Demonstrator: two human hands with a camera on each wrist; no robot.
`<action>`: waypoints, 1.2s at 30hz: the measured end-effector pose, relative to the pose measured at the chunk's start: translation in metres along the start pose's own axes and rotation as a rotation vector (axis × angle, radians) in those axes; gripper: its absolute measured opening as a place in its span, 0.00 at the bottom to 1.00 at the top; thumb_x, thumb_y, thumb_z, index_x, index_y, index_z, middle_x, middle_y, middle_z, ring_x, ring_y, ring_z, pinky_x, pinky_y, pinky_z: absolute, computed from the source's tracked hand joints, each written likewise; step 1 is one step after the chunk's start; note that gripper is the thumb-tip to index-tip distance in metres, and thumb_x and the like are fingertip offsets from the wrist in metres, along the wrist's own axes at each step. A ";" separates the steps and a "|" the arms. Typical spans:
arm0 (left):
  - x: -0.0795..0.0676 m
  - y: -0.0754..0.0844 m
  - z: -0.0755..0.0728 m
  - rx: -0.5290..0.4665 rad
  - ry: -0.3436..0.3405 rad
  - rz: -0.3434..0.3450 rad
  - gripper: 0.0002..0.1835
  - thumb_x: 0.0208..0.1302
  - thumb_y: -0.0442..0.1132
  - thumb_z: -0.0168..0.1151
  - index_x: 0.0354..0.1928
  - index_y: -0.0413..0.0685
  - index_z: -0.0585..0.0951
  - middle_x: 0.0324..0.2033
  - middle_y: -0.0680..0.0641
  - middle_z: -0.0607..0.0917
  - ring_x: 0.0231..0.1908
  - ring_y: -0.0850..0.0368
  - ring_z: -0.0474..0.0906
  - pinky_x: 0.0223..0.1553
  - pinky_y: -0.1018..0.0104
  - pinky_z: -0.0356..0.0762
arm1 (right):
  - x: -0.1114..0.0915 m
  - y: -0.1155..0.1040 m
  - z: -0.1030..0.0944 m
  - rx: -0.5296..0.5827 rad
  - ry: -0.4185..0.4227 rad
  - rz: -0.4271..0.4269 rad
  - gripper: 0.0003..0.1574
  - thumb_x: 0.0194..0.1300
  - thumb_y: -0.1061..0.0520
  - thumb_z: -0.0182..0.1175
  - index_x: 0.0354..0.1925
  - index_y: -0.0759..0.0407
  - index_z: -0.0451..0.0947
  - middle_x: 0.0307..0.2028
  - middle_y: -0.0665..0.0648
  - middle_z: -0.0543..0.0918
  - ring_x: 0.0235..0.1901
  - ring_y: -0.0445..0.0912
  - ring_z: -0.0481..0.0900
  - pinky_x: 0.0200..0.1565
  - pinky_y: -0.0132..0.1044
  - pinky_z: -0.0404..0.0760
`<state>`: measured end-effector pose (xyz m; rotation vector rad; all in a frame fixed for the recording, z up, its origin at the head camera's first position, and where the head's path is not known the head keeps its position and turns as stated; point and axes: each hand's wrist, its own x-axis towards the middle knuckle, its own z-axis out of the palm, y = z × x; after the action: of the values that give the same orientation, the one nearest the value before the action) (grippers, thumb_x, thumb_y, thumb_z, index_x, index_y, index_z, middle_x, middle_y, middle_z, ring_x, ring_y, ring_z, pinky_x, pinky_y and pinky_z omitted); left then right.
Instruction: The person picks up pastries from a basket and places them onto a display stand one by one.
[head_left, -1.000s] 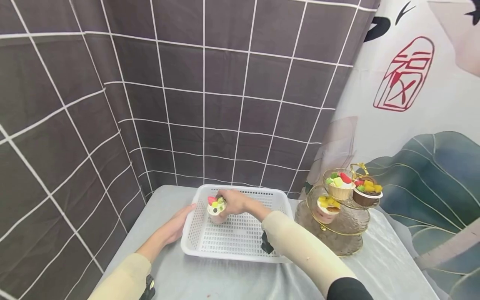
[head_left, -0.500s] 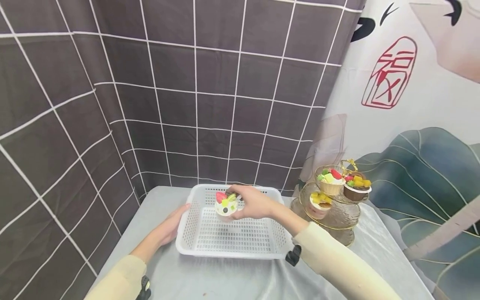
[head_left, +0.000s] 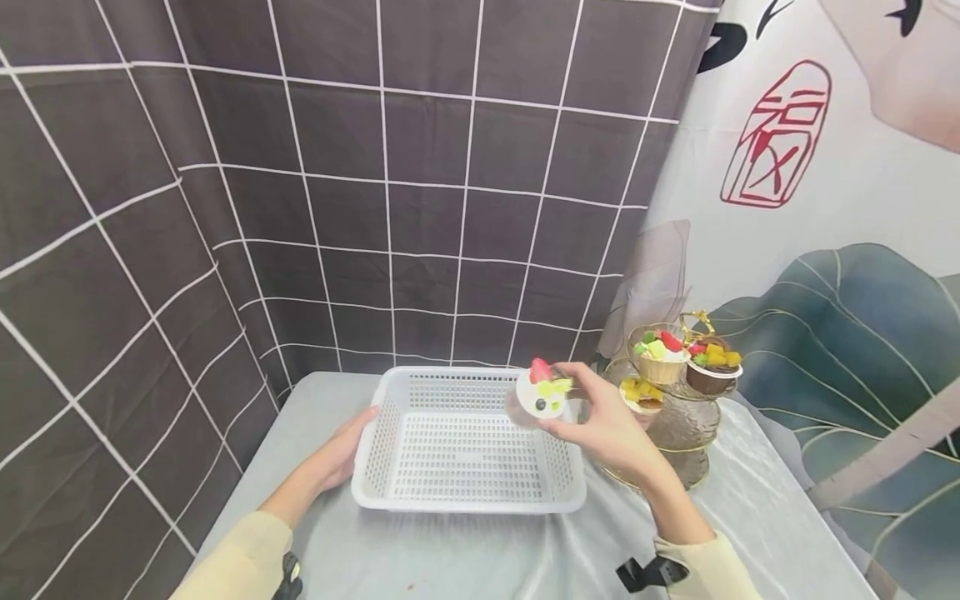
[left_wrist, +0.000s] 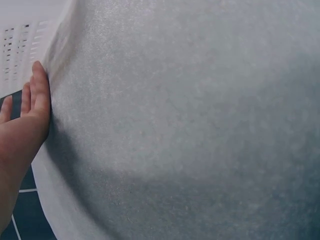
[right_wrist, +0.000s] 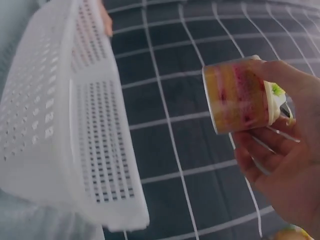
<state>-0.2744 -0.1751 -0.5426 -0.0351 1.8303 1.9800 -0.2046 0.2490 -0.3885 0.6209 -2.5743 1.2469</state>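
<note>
My right hand pinches a dessert cup by its side, above the right end of the white plastic basket. Cream, a strawberry piece, yellow-green fruit and a dark berry top the cup. In the right wrist view, yellow and pink layers show through the clear wall of the same dessert cup, with thumb and fingers on opposite sides near its rim. My left hand lies along the basket's left side with extended fingers. In the left wrist view, the left hand is against the cloth beside the basket.
A tiered stand with gold rims is at the right. It bears a cream-topped fruit cup, a brown cup and a mango-topped cup. A grey cloth covers the table; a dark grid curtain hangs behind.
The right hand has lifted the dessert cup from inside the basket and carried it right, to the basket's right end. The left hand has stayed at the basket's left side.
</note>
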 end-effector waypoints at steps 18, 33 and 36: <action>0.001 0.000 0.002 -0.005 -0.036 0.007 0.46 0.79 0.71 0.43 0.86 0.53 0.49 0.82 0.36 0.58 0.81 0.36 0.53 0.79 0.40 0.54 | -0.070 0.032 -0.046 -0.098 0.249 0.062 0.42 0.54 0.61 0.83 0.64 0.62 0.76 0.52 0.62 0.86 0.47 0.34 0.85 0.48 0.20 0.81; 0.000 0.003 -0.001 0.018 -0.037 0.002 0.46 0.79 0.71 0.41 0.86 0.52 0.49 0.82 0.36 0.56 0.81 0.36 0.52 0.79 0.39 0.53 | -0.090 0.060 -0.091 -0.219 0.081 0.079 0.42 0.55 0.61 0.82 0.64 0.65 0.75 0.50 0.59 0.84 0.44 0.30 0.80 0.43 0.20 0.80; 0.000 0.002 -0.002 0.012 -0.038 -0.001 0.46 0.79 0.71 0.42 0.86 0.52 0.49 0.82 0.36 0.56 0.81 0.36 0.52 0.79 0.39 0.52 | -0.091 0.064 -0.098 -0.235 0.045 0.080 0.40 0.57 0.60 0.81 0.64 0.66 0.75 0.48 0.57 0.84 0.43 0.31 0.80 0.44 0.21 0.81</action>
<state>-0.2756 -0.1767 -0.5409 0.0054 1.8184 1.9552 -0.1521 0.3868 -0.4061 0.4417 -2.6761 0.9476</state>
